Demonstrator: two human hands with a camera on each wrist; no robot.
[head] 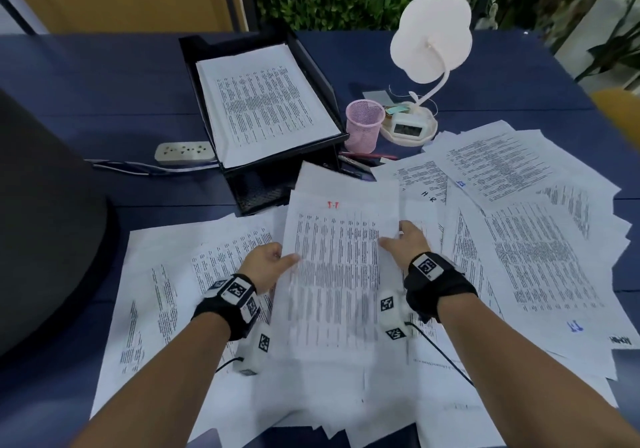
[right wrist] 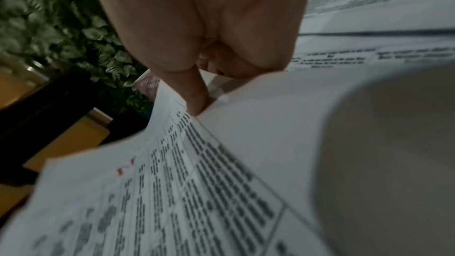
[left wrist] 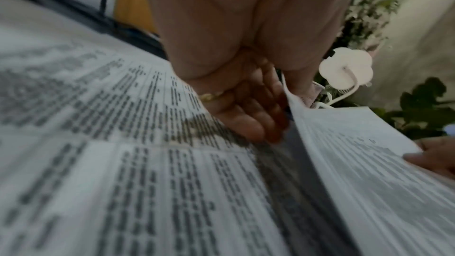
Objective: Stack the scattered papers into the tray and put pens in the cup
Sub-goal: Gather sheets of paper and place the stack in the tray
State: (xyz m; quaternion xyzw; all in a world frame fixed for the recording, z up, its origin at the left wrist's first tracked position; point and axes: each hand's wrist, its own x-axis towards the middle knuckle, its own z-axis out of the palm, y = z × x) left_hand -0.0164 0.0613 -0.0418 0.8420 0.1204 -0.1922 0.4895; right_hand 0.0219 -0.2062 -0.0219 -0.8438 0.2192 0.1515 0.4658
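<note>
A sheaf of printed papers with a red mark near its top is held above the desk between both hands. My left hand pinches its left edge, thumb on top; in the left wrist view the fingers lie under the sheaf. My right hand grips the right edge, and its thumb presses on the page. The black tray at the back holds a stack of sheets. A pink mesh cup stands right of it, with pens lying in front.
Loose printed sheets cover the near and right parts of the blue table. A white lamp with a small clock stands behind the cup. A power strip lies left of the tray. A dark chair back rises at left.
</note>
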